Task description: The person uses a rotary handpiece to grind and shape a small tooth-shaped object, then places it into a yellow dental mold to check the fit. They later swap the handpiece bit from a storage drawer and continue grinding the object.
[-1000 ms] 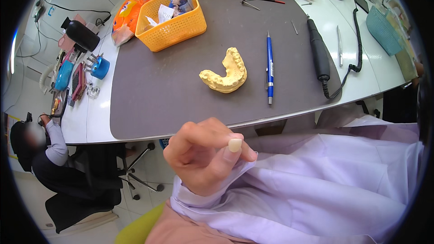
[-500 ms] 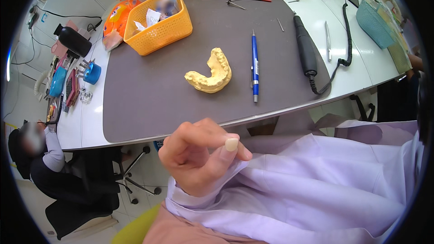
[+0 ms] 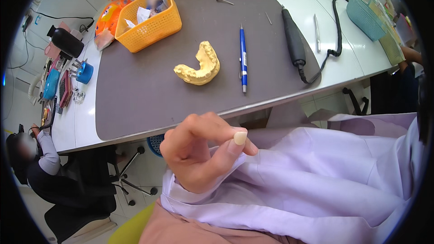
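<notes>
My left hand (image 3: pixel 205 151) is raised in front of the table's near edge, its fingers curled. Between the thumb tip and the index finger it pinches a small cream artificial tooth (image 3: pixel 240 138), whose smooth face is turned up. Beyond the hand, a yellow plaster dental cast (image 3: pixel 201 68) of one arch lies on the grey mat, apart from the fingers. A blue mechanical pencil (image 3: pixel 243 58) rests to the right of the cast. My right hand is outside the picture.
On the grey mat (image 3: pixel 135 95) stand a yellow basket (image 3: pixel 151 31) and thin tools at the back. A black corded handpiece (image 3: pixel 294 40) and a metal tool (image 3: pixel 317 34) lie at right. A teal basket (image 3: pixel 366 18) stands farther right. Another person (image 3: pixel 40 153) sits at far left.
The view has shifted, so the table things appear a little farther left and up. My left hand keeps its pinch on the artificial tooth and sits slightly farther right in the picture.
</notes>
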A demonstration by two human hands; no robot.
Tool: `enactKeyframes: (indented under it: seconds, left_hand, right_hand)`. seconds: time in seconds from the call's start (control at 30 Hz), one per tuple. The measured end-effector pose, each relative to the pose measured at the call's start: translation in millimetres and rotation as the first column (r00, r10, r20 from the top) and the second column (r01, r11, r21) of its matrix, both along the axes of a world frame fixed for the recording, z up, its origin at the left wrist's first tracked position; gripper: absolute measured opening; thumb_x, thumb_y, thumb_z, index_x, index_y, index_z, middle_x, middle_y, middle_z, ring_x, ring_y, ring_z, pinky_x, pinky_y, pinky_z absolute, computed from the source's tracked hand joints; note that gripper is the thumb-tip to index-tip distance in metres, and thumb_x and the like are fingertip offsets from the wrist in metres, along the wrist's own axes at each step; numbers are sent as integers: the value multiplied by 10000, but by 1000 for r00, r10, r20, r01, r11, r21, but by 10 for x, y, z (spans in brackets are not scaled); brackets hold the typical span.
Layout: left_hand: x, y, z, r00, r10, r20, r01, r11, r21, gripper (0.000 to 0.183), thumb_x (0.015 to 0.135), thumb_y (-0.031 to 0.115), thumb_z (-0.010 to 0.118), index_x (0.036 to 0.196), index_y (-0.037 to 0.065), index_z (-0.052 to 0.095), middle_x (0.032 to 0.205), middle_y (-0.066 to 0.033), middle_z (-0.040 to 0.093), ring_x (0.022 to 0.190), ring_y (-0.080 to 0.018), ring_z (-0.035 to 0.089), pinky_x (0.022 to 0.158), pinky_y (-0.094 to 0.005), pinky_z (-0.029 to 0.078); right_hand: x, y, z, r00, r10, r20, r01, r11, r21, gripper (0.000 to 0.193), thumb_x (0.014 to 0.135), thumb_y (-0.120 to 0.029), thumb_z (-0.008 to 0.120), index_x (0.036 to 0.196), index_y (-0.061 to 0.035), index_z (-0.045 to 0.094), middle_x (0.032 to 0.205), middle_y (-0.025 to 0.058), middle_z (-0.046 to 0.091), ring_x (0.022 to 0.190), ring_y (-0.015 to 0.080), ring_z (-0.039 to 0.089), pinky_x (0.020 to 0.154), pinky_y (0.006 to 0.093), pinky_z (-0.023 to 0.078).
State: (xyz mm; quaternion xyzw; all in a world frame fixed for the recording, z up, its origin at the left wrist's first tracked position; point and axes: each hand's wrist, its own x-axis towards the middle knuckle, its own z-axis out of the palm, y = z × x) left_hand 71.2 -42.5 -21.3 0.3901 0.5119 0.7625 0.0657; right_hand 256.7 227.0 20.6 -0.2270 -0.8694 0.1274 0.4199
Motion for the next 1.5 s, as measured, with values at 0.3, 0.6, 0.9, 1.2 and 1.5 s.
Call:
enactKeyframes:
  seconds: [0.3,0.6,0.9,1.2,1.5]
  left_hand:
    - [14,-18,30,998,-43,40,44,999,-29,91,799,45,590,782,17,505,562,-123,566,451,-95,489,377,-175,312]
    - [-8,-8,4,999,-43,24,43,999,-6,118,768,30,611,767,28,492,550,-126,587,472,-104,497,437,-193,367]
    - [-73,-72,5,995,-98,27,99,994,-44,104,756,-5,603,771,20,503,545,-123,576,479,-133,544,449,-198,378]
    - [-133,-76,-24,997,-79,-13,79,997,-22,88,753,-28,587,779,7,511,551,-128,578,486,-133,555,446,-197,388]
    - [-148,-103,-29,998,-56,-9,56,998,-33,90,758,-31,595,779,0,513,545,-124,580,486,-130,556,455,-191,400]
  right_hand:
    - [31,-348,210,986,88,-140,-76,993,88,362,765,-45,589,1124,-14,548,1022,131,578,951,234,520,814,321,386]
    - [-709,-745,-14,886,451,112,-451,892,-24,366,750,-46,605,1111,-11,554,1001,132,583,923,232,526,789,323,394]
    - [-1638,-948,-925,689,559,460,-538,821,-192,371,735,-47,621,1098,-8,560,980,134,588,896,231,533,765,325,402]
    - [-1899,-1034,-1259,596,549,586,-544,813,-207,376,719,-47,637,1086,-5,567,958,135,593,868,229,539,740,328,411]
    - [-1938,-1084,-1346,554,546,628,-549,807,-218,381,704,-48,653,1073,-2,573,937,136,598,841,228,546,715,330,419]
